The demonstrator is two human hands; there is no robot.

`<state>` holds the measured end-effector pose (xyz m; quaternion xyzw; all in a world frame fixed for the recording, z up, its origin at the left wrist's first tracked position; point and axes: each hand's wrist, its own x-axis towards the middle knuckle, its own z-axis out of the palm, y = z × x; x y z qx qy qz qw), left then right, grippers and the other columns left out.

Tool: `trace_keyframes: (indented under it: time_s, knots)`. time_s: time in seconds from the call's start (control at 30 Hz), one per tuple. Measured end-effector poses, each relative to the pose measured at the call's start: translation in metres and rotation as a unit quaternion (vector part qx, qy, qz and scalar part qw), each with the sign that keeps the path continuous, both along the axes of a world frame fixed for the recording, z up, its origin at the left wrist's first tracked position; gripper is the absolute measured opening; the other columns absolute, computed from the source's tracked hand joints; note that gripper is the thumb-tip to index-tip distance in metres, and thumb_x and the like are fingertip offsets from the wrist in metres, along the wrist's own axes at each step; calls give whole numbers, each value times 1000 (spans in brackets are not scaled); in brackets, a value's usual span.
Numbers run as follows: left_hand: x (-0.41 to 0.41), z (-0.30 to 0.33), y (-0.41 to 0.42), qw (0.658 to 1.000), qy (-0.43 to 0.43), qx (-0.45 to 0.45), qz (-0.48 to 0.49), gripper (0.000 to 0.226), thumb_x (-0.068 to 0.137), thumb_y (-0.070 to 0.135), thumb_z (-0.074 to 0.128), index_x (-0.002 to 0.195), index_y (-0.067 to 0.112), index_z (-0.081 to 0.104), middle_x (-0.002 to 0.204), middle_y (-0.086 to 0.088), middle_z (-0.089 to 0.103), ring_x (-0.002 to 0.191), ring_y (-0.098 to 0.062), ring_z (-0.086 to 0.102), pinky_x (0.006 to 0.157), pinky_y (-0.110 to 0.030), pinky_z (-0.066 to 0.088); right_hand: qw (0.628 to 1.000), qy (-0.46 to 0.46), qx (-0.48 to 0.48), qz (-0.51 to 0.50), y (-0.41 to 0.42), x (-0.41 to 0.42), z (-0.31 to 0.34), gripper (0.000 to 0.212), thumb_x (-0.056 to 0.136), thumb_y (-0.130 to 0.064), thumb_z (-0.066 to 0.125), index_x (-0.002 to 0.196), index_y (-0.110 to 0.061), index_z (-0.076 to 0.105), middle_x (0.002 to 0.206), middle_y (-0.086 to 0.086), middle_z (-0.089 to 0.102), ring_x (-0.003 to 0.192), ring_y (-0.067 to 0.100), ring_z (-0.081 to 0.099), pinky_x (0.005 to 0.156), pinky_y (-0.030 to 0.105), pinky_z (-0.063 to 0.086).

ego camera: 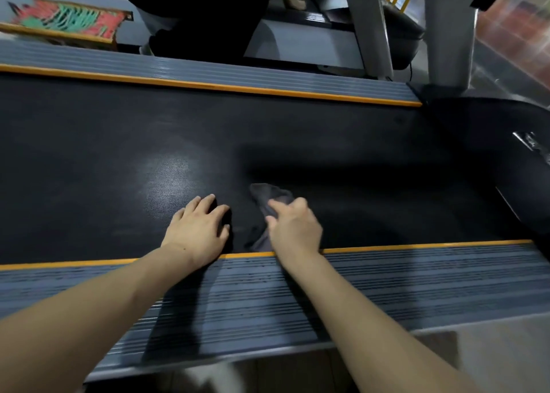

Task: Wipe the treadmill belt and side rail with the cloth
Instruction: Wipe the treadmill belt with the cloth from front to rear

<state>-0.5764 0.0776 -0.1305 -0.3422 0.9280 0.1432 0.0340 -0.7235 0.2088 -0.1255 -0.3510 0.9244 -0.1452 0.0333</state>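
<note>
a gym floor is showing here, with the black treadmill belt (pixel 268 142) running across the view between two ribbed grey rails edged in orange. the fingers (pixel 275 206) of the right hand (pixel 293 229) are curling round a dark grey cloth (pixel 269 198), pinching a bunched fold of it against the belt, while the rest of the cloth is trailing back under the palm toward the near side rail (pixel 416 276). just beside it, the left hand (pixel 198 227) is lying flat on the belt, fingers spread and straight, holding nothing and seeming to brace the body.

judging from this, the belt wipe is under way and the near rail is not yet being wiped. the cloth is so bunched that only a small patch is probably meeting the belt, so streaks and missed strips are likely. the braced left hand could also nudge the belt if it is rolling freely, and the person could lose balance.

beyond the fingers, the far side rail (pixel 208 71) is lying well apart. to the right of them, the dark motor cover (pixel 491 142) and a grey upright (pixel 446 35) are closing off the belt's end. past the far rail, another person in dark clothes (pixel 205 21) is crouching on a neighbouring machine.
</note>
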Motion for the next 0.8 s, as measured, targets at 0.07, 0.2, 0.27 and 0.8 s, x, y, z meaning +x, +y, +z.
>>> trace_keyframes:
  time_s: [0.07,0.2,0.27,0.8]
  knots:
    - [6,1,-5,1000,-5,-2,2,50,101,48,40,149,35,38,165,-2,23,153,-26,16,122,-47,22,998,-20,-26,59,-8,12,-1,39,93,-43,60,132,-40,58,117,4,49,107,25,54,87,38,50]
    - [15,3,-8,1000,-14,-3,-8,51,100,47,40,150,35,35,164,-1,23,153,-27,14,122,-46,22,993,-85,-78,32,-1,-7,3,39,90,-44,65,128,-44,61,115,1,55,106,24,60,89,36,52]
    - [18,8,-6,1000,-21,-12,-16,51,100,47,41,149,34,36,163,-1,23,152,-27,15,121,-45,23,990,-93,-102,7,-1,-7,3,39,90,-43,64,129,-42,62,116,1,56,107,25,60,90,37,51]
    - [44,31,0,995,-92,31,14,57,97,57,42,149,35,36,160,-2,28,147,-28,24,113,-50,33,999,-25,-24,-20,-10,33,-2,34,98,-40,57,132,-43,60,124,-5,58,116,20,52,94,35,47]
